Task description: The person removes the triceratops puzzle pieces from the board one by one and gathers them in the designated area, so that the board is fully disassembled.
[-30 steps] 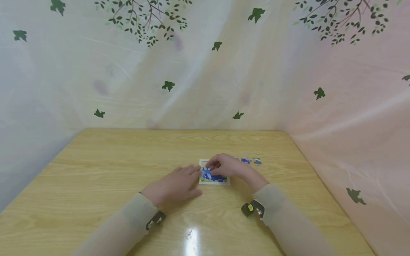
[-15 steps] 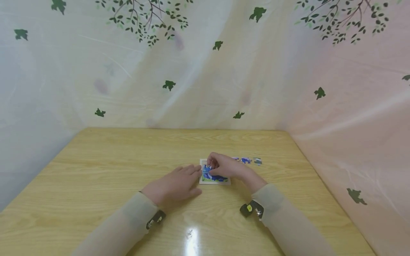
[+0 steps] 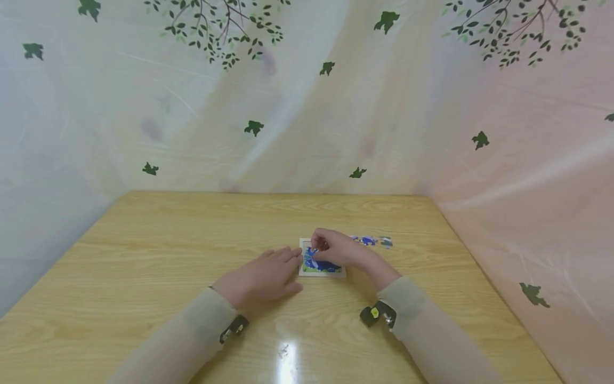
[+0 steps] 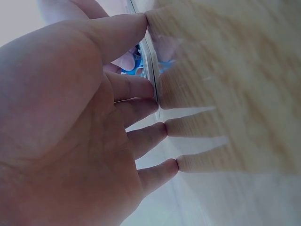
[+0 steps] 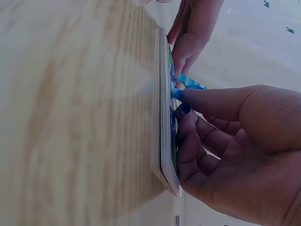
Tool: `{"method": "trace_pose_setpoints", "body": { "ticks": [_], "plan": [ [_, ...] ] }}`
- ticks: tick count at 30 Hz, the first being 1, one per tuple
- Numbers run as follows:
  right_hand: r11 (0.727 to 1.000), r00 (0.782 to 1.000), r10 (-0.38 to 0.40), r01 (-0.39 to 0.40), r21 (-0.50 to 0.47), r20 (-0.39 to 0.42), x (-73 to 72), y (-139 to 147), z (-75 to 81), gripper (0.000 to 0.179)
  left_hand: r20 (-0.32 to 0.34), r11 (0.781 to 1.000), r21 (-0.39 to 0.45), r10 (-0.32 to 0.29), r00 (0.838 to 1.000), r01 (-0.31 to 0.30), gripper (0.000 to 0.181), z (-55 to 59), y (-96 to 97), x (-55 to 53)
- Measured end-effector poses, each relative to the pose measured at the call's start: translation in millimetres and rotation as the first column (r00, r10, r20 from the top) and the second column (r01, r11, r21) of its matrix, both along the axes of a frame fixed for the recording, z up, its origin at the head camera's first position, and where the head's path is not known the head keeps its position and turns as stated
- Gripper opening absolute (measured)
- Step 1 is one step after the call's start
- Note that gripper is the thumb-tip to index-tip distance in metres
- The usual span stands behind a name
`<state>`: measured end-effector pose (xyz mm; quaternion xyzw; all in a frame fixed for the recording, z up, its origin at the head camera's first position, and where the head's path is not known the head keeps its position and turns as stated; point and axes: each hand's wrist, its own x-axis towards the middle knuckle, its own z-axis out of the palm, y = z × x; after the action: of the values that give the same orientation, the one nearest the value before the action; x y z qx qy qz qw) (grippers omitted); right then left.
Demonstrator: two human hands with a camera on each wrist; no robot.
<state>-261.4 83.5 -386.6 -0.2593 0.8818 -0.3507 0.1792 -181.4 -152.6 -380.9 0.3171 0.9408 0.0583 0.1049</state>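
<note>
A small puzzle in a white frame point(image 3: 322, 274) lies on the table, its picture blue and green. My right hand point(image 3: 339, 249) is over the puzzle's right side and pinches a blue puzzle piece point(image 5: 189, 82) between thumb and fingers. In the right wrist view the piece stands tilted close over the picture, and the other fingers rest low along the board. My left hand point(image 3: 263, 277) has its fingers extended, with fingertips at the frame's left edge. In the left wrist view its fingertips point(image 4: 170, 165) touch the tabletop and the frame's side. The right hand hides part of the puzzle.
Several loose puzzle pieces point(image 3: 368, 241) lie on the table behind and right of the frame. The wooden table point(image 3: 158, 240) reaches back to a pale curtain point(image 3: 292, 154) printed with leaves, which also hangs at both sides.
My right hand has shifted slightly away from me, its thumb and fingers closer together, and the pinched piece has moved toward the back of the frame. The left hand has stayed in place.
</note>
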Motion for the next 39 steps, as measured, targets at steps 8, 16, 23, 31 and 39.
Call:
{"method": "trace_pose_setpoints", "body": {
  "ticks": [8, 16, 23, 31, 39],
  "plan": [
    [0.999, 1.000, -0.004, 0.003, -0.047, -0.005, -2.6, 2.6, -1.6, 0.010, -0.022, 0.999, -0.036, -0.003, 1.000, 0.002, 0.073, -3.9, 1.5, -3.0],
    [0.995, 0.999, -0.049, 0.050, -0.082, 0.016, -5.7, 2.6, -0.8, 0.010, -0.019, 1.000, -0.027, 0.003, 1.000, -0.004, 0.071, -4.1, -0.1, -1.5],
    [0.987, 0.994, -0.107, 0.107, -0.120, 0.002, -9.1, 7.3, 1.0, 0.010, -0.010, 1.000, -0.025, 0.002, 1.000, -0.002, 0.072, -5.2, 0.5, -2.7],
    [0.971, 0.979, -0.204, 0.199, -0.133, -0.026, -8.8, 27.9, 9.6, 0.015, 0.000, 1.000, -0.020, 0.014, 1.000, -0.014, 0.071, -3.8, 3.6, -1.6],
    [0.963, 0.972, -0.232, 0.224, -0.151, -0.044, -11.8, 61.0, 10.5, 0.015, 0.024, 1.000, -0.004, 0.022, 0.999, -0.022, 0.074, -4.1, 1.0, 0.3]
  ]
}}
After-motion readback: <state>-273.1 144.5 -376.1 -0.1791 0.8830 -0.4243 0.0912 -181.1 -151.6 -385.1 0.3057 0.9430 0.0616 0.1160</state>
